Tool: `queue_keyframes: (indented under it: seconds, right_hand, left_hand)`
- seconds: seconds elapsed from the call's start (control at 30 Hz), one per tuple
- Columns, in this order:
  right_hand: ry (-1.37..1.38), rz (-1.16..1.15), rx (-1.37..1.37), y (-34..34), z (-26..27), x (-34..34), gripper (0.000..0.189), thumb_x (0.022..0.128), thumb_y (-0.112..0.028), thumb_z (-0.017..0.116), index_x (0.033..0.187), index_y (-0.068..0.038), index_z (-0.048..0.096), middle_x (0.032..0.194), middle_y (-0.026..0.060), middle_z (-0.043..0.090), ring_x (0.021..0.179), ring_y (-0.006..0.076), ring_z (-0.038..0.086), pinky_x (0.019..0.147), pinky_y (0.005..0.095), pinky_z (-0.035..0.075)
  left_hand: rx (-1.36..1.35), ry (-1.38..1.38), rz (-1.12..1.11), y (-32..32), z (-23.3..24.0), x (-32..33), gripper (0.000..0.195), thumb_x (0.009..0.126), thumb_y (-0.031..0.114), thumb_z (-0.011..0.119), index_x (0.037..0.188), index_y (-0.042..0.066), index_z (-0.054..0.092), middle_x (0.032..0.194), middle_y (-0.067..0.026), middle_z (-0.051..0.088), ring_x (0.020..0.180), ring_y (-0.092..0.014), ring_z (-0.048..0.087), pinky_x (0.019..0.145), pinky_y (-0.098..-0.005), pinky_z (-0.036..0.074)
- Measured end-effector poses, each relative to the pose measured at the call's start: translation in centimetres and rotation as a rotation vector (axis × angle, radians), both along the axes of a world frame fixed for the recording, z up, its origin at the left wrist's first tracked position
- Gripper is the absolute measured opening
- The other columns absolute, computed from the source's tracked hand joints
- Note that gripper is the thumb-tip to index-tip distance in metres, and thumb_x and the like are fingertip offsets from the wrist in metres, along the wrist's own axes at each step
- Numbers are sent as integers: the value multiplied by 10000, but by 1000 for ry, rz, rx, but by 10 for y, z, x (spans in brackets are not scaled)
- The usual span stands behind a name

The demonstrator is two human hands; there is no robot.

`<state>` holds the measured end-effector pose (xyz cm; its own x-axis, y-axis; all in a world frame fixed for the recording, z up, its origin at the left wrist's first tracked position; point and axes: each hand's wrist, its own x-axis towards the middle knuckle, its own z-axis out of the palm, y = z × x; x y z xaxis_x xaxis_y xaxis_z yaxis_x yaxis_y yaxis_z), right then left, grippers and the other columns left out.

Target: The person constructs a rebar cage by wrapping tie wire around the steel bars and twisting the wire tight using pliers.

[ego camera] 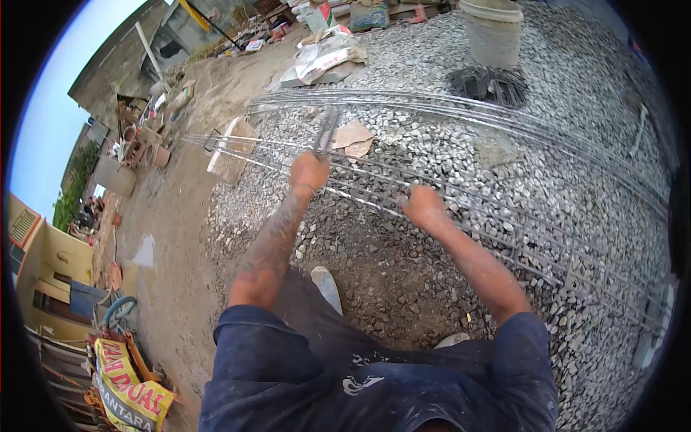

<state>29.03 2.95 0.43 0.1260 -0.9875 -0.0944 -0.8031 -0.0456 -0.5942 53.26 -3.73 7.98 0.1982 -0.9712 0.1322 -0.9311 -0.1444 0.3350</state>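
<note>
My left hand (pixel 310 174) is closed around the grips of a blurred metal hand tool (pixel 326 132), whose type I cannot tell; it is raised over the long steel reinforcing bars (pixel 351 198). Further right, my right hand (pixel 425 208) is closed at one of these bars, beside the part where square wire stirrups (pixel 567 270) join them into a cage. A single stirrup (pixel 210 141) hangs around the bars near their left end, by a pale stone block (pixel 233 148). Whatever lies inside my right fingers is hidden.
Gravel (pixel 583 210) spreads under the bars. Beyond them lie more loose steel bars (pixel 388 100), a bundle of dark wire (pixel 488 86), a plastic bucket (pixel 492 35) and white sacks (pixel 329 54). Broken flat stones (pixel 353 137) lie near my left hand. A yellow banner (pixel 132 383) is at lower left.
</note>
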Motion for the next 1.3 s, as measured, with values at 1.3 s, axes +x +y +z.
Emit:
queue_keyframes:
  seconds: [1.3]
  right_hand:
    - [412,-1167,-101,4,-24,58,337,794,-237,624,1055,-34,554,1031,153,552,865,339,593,735,433,484]
  left_hand:
    - [443,521,-934,-51,-57,-12,320,837,311,580,818,-8,582,708,-197,595,677,-382,579,614,-434,431]
